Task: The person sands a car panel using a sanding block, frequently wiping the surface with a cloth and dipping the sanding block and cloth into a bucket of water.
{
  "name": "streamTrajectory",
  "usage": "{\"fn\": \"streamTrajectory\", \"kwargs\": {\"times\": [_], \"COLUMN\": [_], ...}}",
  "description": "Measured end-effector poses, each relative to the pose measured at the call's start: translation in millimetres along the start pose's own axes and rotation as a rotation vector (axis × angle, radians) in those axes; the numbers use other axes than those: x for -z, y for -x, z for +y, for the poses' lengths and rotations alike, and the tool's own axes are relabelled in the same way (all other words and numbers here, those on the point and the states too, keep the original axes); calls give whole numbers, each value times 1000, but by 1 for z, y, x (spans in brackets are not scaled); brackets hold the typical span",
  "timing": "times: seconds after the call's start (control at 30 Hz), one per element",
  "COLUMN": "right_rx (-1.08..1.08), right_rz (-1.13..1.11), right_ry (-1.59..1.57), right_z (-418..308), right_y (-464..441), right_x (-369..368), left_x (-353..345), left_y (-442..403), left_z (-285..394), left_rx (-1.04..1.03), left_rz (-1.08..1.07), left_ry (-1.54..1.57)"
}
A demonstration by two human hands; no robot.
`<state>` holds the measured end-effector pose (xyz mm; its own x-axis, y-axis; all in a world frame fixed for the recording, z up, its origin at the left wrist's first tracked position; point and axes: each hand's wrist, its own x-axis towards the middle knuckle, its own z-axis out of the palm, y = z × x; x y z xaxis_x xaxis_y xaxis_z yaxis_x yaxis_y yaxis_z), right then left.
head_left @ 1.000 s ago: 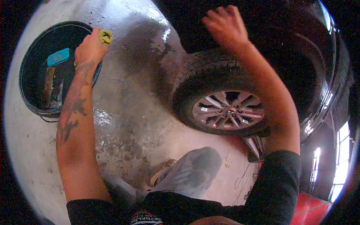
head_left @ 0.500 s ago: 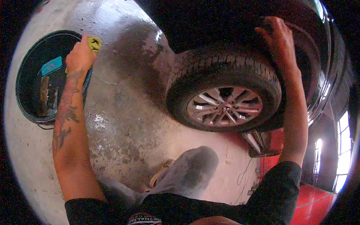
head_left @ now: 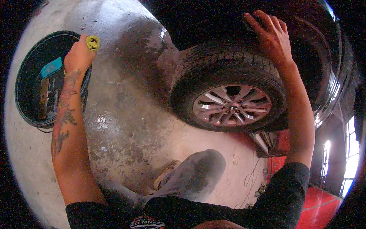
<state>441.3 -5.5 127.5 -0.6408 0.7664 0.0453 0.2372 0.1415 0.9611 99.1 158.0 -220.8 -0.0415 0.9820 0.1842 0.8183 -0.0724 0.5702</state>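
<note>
In my left hand (head_left: 80, 55), closed by the right rim of a black bucket (head_left: 23, 108), is a bunched yellow cloth (head_left: 92, 43). Inside the bucket lie a flat teal piece (head_left: 51, 68) and a brownish block-like piece (head_left: 44, 97). My right hand (head_left: 272, 38) reaches up into the dark wheel well (head_left: 305, 53), above the tire (head_left: 228, 63). Its fingers bend over something dark that I cannot make out against the black background. Below it, the silver multi-spoke wheel rim (head_left: 233, 107) faces me.
The concrete floor (head_left: 126, 99) has a wet, dark patch beside the tire. A red and metal piece of equipment (head_left: 280, 141) stands behind the wheel, near cords (head_left: 251, 177) on the floor. My bent knee (head_left: 207, 164) is in front of the wheel.
My right hand has shifted left and slightly up in the wheel well, its fingers now more spread. My left hand has moved slightly left, still with the yellow cloth.
</note>
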Motion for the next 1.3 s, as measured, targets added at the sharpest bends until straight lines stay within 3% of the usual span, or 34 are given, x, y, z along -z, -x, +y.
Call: {"fn": "streamTrajectory", "kwargs": {"times": [0.3, 0.63, 0.67, 0.77, 0.87, 1.07, 1.3], "right_rx": [150, 272, 268, 272, 251, 113, -45], "right_rz": [-16, -151, -17, -129, -101, 44, 78], "right_ry": [103, 84, 20, 19, 29, -62, 169], "right_z": [-21, -118, -128, -161, -182, -146, -48], "right_y": [-23, -48, -46, -58, -60, -48, -13], "right_x": [-24, -82, -101, -103, -112, -91, -45], "left_x": [-8, -15, -18, -25, -25, -25, -21], "left_y": [-4, -9, -10, -16, -12, -13, -9], "left_z": [-8, -7, -8, -19, -18, -16, -14], "left_rx": [-84, -10, -2, -3, 10, 47, 20], "left_rz": [65, 47, 44, 48, 61, 60, 48], "left_ry": [1, 9, 20, 52, 88, 134, 120]}}
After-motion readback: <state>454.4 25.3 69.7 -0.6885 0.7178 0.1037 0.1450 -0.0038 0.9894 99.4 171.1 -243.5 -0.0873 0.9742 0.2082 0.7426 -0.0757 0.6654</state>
